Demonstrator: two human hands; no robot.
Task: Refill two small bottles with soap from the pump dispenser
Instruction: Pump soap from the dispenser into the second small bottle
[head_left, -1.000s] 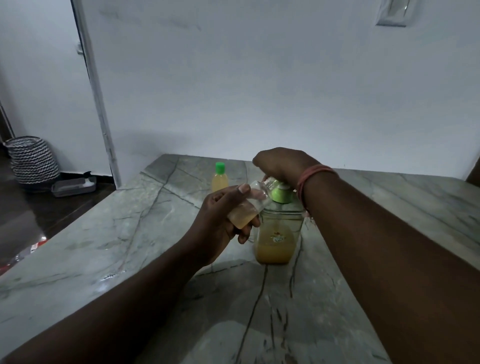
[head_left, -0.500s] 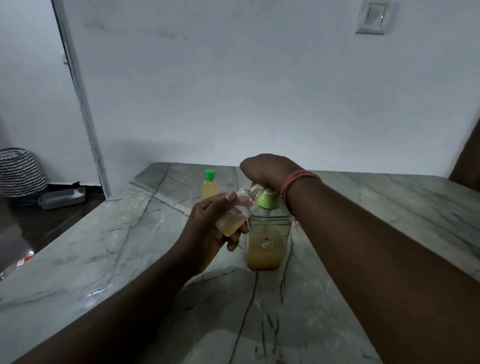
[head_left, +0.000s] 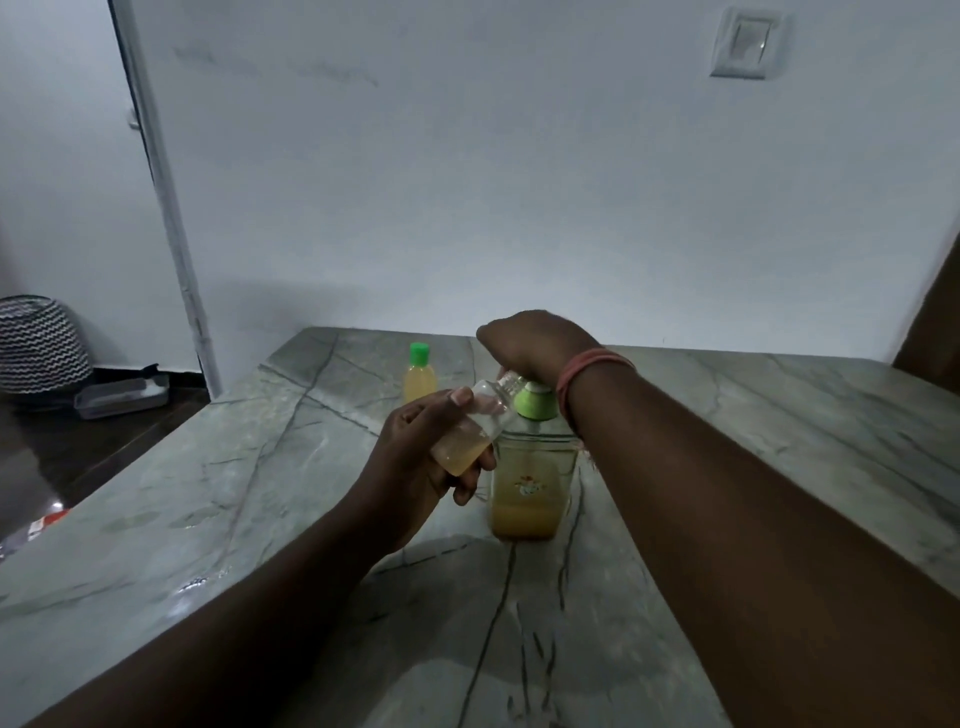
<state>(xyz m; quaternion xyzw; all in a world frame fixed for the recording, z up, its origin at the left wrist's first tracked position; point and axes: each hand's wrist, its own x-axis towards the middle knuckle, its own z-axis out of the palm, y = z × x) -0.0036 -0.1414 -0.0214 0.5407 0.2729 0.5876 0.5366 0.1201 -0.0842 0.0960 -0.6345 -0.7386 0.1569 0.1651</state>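
Observation:
A clear pump dispenser (head_left: 530, 483) with a green collar stands on the marble table (head_left: 260, 493), with yellow soap low inside it. My right hand (head_left: 535, 343) rests on top of its pump head and hides the nozzle. My left hand (head_left: 421, 457) grips a small clear uncapped bottle (head_left: 475, 426), tilted with its open neck up against the pump. Yellow soap fills about the lower third of that bottle. A second small bottle (head_left: 420, 379), full of yellow soap and closed with a green cap, stands upright further back on the table.
The table's left edge drops to a dark floor holding a zigzag-patterned basket (head_left: 39, 343) and a flat grey tray (head_left: 122, 397). A white wall rises right behind the table, with a switch plate (head_left: 745, 44) at the upper right.
Both hands keep their places on the pump and the tilted bottle. Only the camera has shifted, raising and moving the scene in the view.

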